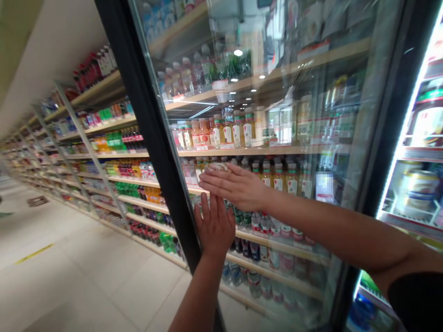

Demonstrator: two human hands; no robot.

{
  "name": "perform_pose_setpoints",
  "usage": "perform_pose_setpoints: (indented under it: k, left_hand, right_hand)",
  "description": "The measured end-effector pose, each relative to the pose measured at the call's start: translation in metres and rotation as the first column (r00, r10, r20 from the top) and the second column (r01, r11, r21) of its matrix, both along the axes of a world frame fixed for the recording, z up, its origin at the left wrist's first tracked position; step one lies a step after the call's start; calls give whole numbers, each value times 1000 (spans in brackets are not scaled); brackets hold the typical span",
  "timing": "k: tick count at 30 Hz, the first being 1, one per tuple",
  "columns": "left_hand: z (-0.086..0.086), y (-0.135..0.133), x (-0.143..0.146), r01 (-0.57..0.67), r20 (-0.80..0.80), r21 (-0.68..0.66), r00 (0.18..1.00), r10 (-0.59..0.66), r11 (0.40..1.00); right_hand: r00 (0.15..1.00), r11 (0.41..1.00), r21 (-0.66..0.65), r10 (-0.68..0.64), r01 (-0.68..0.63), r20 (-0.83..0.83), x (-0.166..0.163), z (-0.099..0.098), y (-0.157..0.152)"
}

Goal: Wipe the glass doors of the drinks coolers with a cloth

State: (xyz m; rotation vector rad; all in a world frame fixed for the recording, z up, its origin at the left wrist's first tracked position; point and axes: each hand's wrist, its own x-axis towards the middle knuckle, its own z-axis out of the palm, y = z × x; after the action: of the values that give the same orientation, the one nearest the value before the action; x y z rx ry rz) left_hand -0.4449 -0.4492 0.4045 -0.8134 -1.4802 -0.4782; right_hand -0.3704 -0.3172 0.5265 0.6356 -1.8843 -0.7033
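Observation:
A tall glass door (221,41) with a black frame stands swung out in front of me. My right hand (238,184) lies flat against the glass, fingers stretched to the left, pressing a pale, patterned cloth (219,167) to it. Only the cloth's upper edge shows above the fingers; the rest is hidden under them. Just below, my left hand (216,226) rests on the pane beside the black door frame (152,129), fingers pointing up and slightly spread, with nothing in it. Its fingertips come close to the right hand's fingers.
Through the glass, shelves hold rows of bottled drinks (226,131). More drink shelves (128,180) run off to the left along a tiled floor (104,276). At right is the lit cooler interior with a jar-like container (418,193) and bottles (429,115). Ceiling lights reflect in the pane.

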Motion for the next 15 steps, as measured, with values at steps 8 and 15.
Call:
perform_pose_setpoints:
  k: [8, 15]
  left_hand:
    - [1, -3, 6, 136, 60, 67, 988, -140, 988]
    - [39, 9, 32, 555, 116, 66, 821, -558, 829]
  right_hand:
    - [999, 970, -242, 5, -15, -41, -4, 5, -10]
    - [956, 854, -489, 267, -176, 122, 11, -10, -9]
